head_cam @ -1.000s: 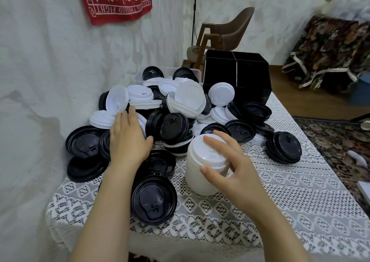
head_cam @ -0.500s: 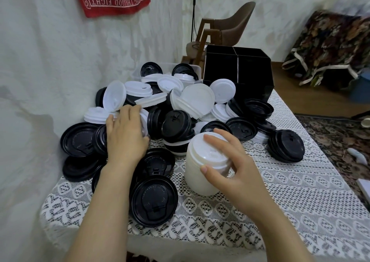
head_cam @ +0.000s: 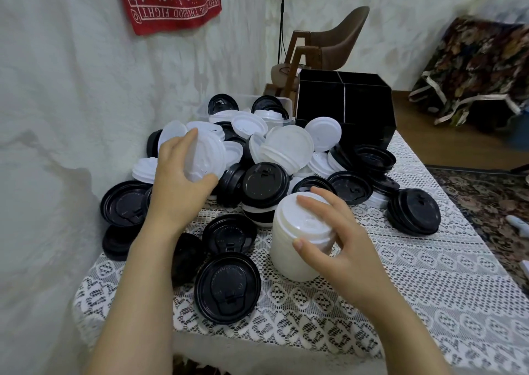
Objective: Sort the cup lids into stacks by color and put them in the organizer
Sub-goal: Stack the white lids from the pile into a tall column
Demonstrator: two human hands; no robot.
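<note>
Cup lids [head_cam: 289, 145]: mixed black and white heap on table [head_cam: 400, 274], in front of black organizer [head_cam: 343, 108]. Left hand [head_cam: 177, 185] grips one white lid [head_cam: 206, 157] at the heap. Right hand [head_cam: 337, 243] has its fingers curled round the upright white stack [head_cam: 297, 248].

Head camera | worn on the person's head, above the near edge of the desk [head_cam: 415, 283] | faces forward and down toward the wall [head_cam: 71, 88] | close, wide-angle, forearms [head_cam: 134, 303] along the bottom edge | one view only

Left grip [head_cam: 177, 185] aloft, pinching a white lid [head_cam: 204, 157], right grip [head_cam: 332, 240] curled round lid stack [head_cam: 289, 251], forearms outstretched
</note>
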